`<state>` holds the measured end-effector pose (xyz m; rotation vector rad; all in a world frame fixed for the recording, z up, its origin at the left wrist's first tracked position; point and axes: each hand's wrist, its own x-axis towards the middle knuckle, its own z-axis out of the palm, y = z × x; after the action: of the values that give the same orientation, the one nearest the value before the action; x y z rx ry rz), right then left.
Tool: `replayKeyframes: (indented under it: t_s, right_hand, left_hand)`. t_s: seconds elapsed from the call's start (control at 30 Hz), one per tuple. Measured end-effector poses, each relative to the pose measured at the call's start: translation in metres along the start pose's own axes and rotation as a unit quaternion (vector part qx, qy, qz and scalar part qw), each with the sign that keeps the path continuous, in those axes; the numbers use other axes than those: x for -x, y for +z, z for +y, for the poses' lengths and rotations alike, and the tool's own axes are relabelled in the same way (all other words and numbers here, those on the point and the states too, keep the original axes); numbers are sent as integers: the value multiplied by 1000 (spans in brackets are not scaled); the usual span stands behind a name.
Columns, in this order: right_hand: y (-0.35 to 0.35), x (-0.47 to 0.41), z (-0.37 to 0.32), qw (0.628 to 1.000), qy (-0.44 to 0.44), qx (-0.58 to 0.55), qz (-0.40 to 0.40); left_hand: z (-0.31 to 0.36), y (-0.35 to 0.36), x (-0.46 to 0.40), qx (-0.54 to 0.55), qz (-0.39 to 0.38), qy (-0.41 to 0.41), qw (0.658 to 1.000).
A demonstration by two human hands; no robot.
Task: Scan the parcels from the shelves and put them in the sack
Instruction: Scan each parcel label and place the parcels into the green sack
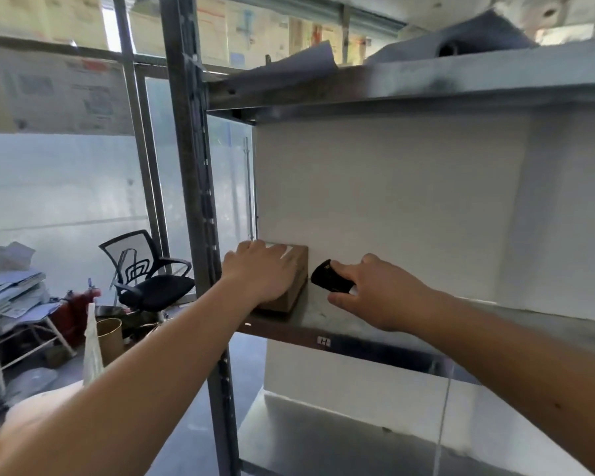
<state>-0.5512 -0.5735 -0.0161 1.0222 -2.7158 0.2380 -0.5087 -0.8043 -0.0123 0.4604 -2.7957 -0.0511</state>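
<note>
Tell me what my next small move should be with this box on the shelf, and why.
Probably aim the scanner in your right hand at the brown parcel. Your left hand already lies flat on it, and the scanner sits just beside it, pointing its way.

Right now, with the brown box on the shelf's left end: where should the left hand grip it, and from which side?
Grip the brown box across its top and near end, coming from above and the front. It lies flat at the shelf corner with its far end at the white back panel, so that end looks closed off. The left hand already rests on top; the right hand holds the black scanner beside it.
</note>
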Motion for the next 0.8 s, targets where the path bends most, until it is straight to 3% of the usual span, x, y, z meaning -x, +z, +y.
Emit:
replayKeyframes:
  t_s: [0.27, 0.6, 0.73, 0.8]
  right_hand:
    - [8, -25, -9, 998, 60, 30, -10]
    - [12, -27, 2, 995, 85, 46, -24]
    - [7, -8, 29, 993, 105, 45, -14]
    - [4, 3, 46, 992, 121, 39, -7]
  left_hand:
    - [-21, 16, -68, 53, -122, -53, 990]
    - [-10, 28, -68, 94, -98, -25, 990]
    - [3, 27, -59, 190, -53, 26, 980]
    - [8, 30, -57, 298, -55, 8, 953]
